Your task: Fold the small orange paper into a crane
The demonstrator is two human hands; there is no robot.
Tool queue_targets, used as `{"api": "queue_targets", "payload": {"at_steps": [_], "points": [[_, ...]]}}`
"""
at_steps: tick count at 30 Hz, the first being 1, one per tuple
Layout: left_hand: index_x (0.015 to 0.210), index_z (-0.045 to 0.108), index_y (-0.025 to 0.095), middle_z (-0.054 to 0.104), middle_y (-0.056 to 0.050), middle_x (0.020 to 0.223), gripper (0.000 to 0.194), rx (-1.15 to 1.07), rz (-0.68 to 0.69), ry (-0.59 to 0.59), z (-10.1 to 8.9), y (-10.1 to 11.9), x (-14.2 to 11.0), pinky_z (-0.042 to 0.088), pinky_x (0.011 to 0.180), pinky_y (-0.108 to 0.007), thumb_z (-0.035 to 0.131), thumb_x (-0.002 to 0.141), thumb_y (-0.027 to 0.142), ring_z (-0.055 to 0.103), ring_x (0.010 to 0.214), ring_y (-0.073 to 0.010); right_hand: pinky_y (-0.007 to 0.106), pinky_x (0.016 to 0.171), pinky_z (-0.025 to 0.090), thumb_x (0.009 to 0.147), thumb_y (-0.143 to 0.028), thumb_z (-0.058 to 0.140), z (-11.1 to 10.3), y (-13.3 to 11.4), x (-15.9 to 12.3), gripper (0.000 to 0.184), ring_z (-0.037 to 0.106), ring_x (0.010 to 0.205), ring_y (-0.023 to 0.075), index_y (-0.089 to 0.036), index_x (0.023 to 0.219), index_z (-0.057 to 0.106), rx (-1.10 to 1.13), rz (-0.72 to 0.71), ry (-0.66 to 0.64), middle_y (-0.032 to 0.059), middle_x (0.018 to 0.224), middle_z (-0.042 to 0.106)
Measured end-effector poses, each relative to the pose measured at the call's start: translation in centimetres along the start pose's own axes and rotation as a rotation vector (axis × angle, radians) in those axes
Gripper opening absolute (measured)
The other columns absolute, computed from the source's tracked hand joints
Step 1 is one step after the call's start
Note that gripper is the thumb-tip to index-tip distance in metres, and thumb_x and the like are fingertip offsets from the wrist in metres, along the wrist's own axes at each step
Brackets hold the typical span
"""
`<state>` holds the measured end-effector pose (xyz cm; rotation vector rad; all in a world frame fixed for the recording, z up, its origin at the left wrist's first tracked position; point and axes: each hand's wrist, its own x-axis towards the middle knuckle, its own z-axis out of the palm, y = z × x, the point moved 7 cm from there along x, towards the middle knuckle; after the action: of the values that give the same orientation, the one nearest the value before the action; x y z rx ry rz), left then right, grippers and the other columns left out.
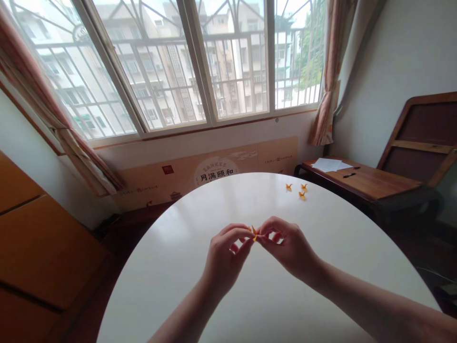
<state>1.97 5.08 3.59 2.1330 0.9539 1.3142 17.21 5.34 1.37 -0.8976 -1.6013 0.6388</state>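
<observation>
A small folded piece of orange-yellow paper (254, 232) is held above the white round table (178, 286), between the fingertips of both hands. My left hand (228, 250) pinches it from the left, thumb against fingers. From the right, my right hand (285, 243) pinches its other side. Fingertips cover much of the paper, so its full shape is hidden; a pointed tip sticks up. Farther back on the tabletop stand three small orange origami cranes: one on the left (289, 187), one on the right (304, 186) and one nearer (302, 195).
Behind the table, a printed cardboard panel (143, 183) leans below a barred window (235, 71). At right, a low wooden bench (385, 183) carries white papers (328, 165) and a dark pen-like object (350, 175). An orange-brown cabinet (43, 247) stands at left.
</observation>
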Motion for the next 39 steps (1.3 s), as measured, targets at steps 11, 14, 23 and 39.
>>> {"api": "queue_targets", "payload": {"at_steps": [11, 14, 23, 39], "points": [[0.083, 0.075, 0.019, 0.073, -0.006, 0.084, 0.015, 0.006, 0.067, -0.051, -0.6, 0.4, 0.4, 0.046, 0.054, -0.019, 0.062, 0.092, 0.022, 0.065, 0.068, -0.0125, 0.017, 0.045, 0.044, 0.066, -0.035, 0.087, 2.1, 2.8, -0.4, 0.036, 0.055, 0.062, 0.0118, -0.016, 0.078, 0.058, 0.612, 0.532, -0.186, 0.0004, 0.068, 0.061], [0.085, 0.074, 0.019, 0.072, -0.007, 0.086, 0.017, 0.021, 0.068, -0.055, -0.7, 0.3, 0.4, 0.046, 0.055, -0.020, 0.060, 0.093, 0.023, 0.065, 0.069, -0.0130, 0.015, 0.046, 0.044, 0.067, -0.037, 0.086, 2.3, 2.7, -0.5, 0.038, 0.057, 0.068, 0.0120, -0.016, 0.080, 0.058, 0.687, 0.586, -0.216, 0.0017, 0.075, 0.062], [0.082, 0.073, 0.018, 0.072, -0.006, 0.084, 0.018, 0.053, 0.078, -0.049, -0.5, 0.1, 0.1, 0.046, 0.057, -0.020, 0.059, 0.092, 0.019, 0.063, 0.068, -0.0122, 0.017, 0.047, 0.046, 0.069, -0.040, 0.086, 2.4, 2.8, -0.4, 0.038, 0.059, 0.074, 0.0145, -0.015, 0.084, 0.062, 0.633, 0.578, -0.239, 0.0047, 0.082, 0.064], [0.092, 0.077, 0.012, 0.067, -0.005, 0.067, 0.035, -0.225, -0.456, -0.113, 0.9, -2.9, -0.1, 0.043, 0.040, -0.018, 0.071, 0.079, 0.044, 0.051, 0.054, -0.0121, 0.022, 0.055, 0.047, 0.080, -0.035, 0.075, 0.1, 1.7, 0.2, 0.027, 0.069, 0.069, 0.0169, -0.018, 0.093, 0.058, 0.217, 0.251, -0.056, 0.0051, 0.081, 0.073]]}}
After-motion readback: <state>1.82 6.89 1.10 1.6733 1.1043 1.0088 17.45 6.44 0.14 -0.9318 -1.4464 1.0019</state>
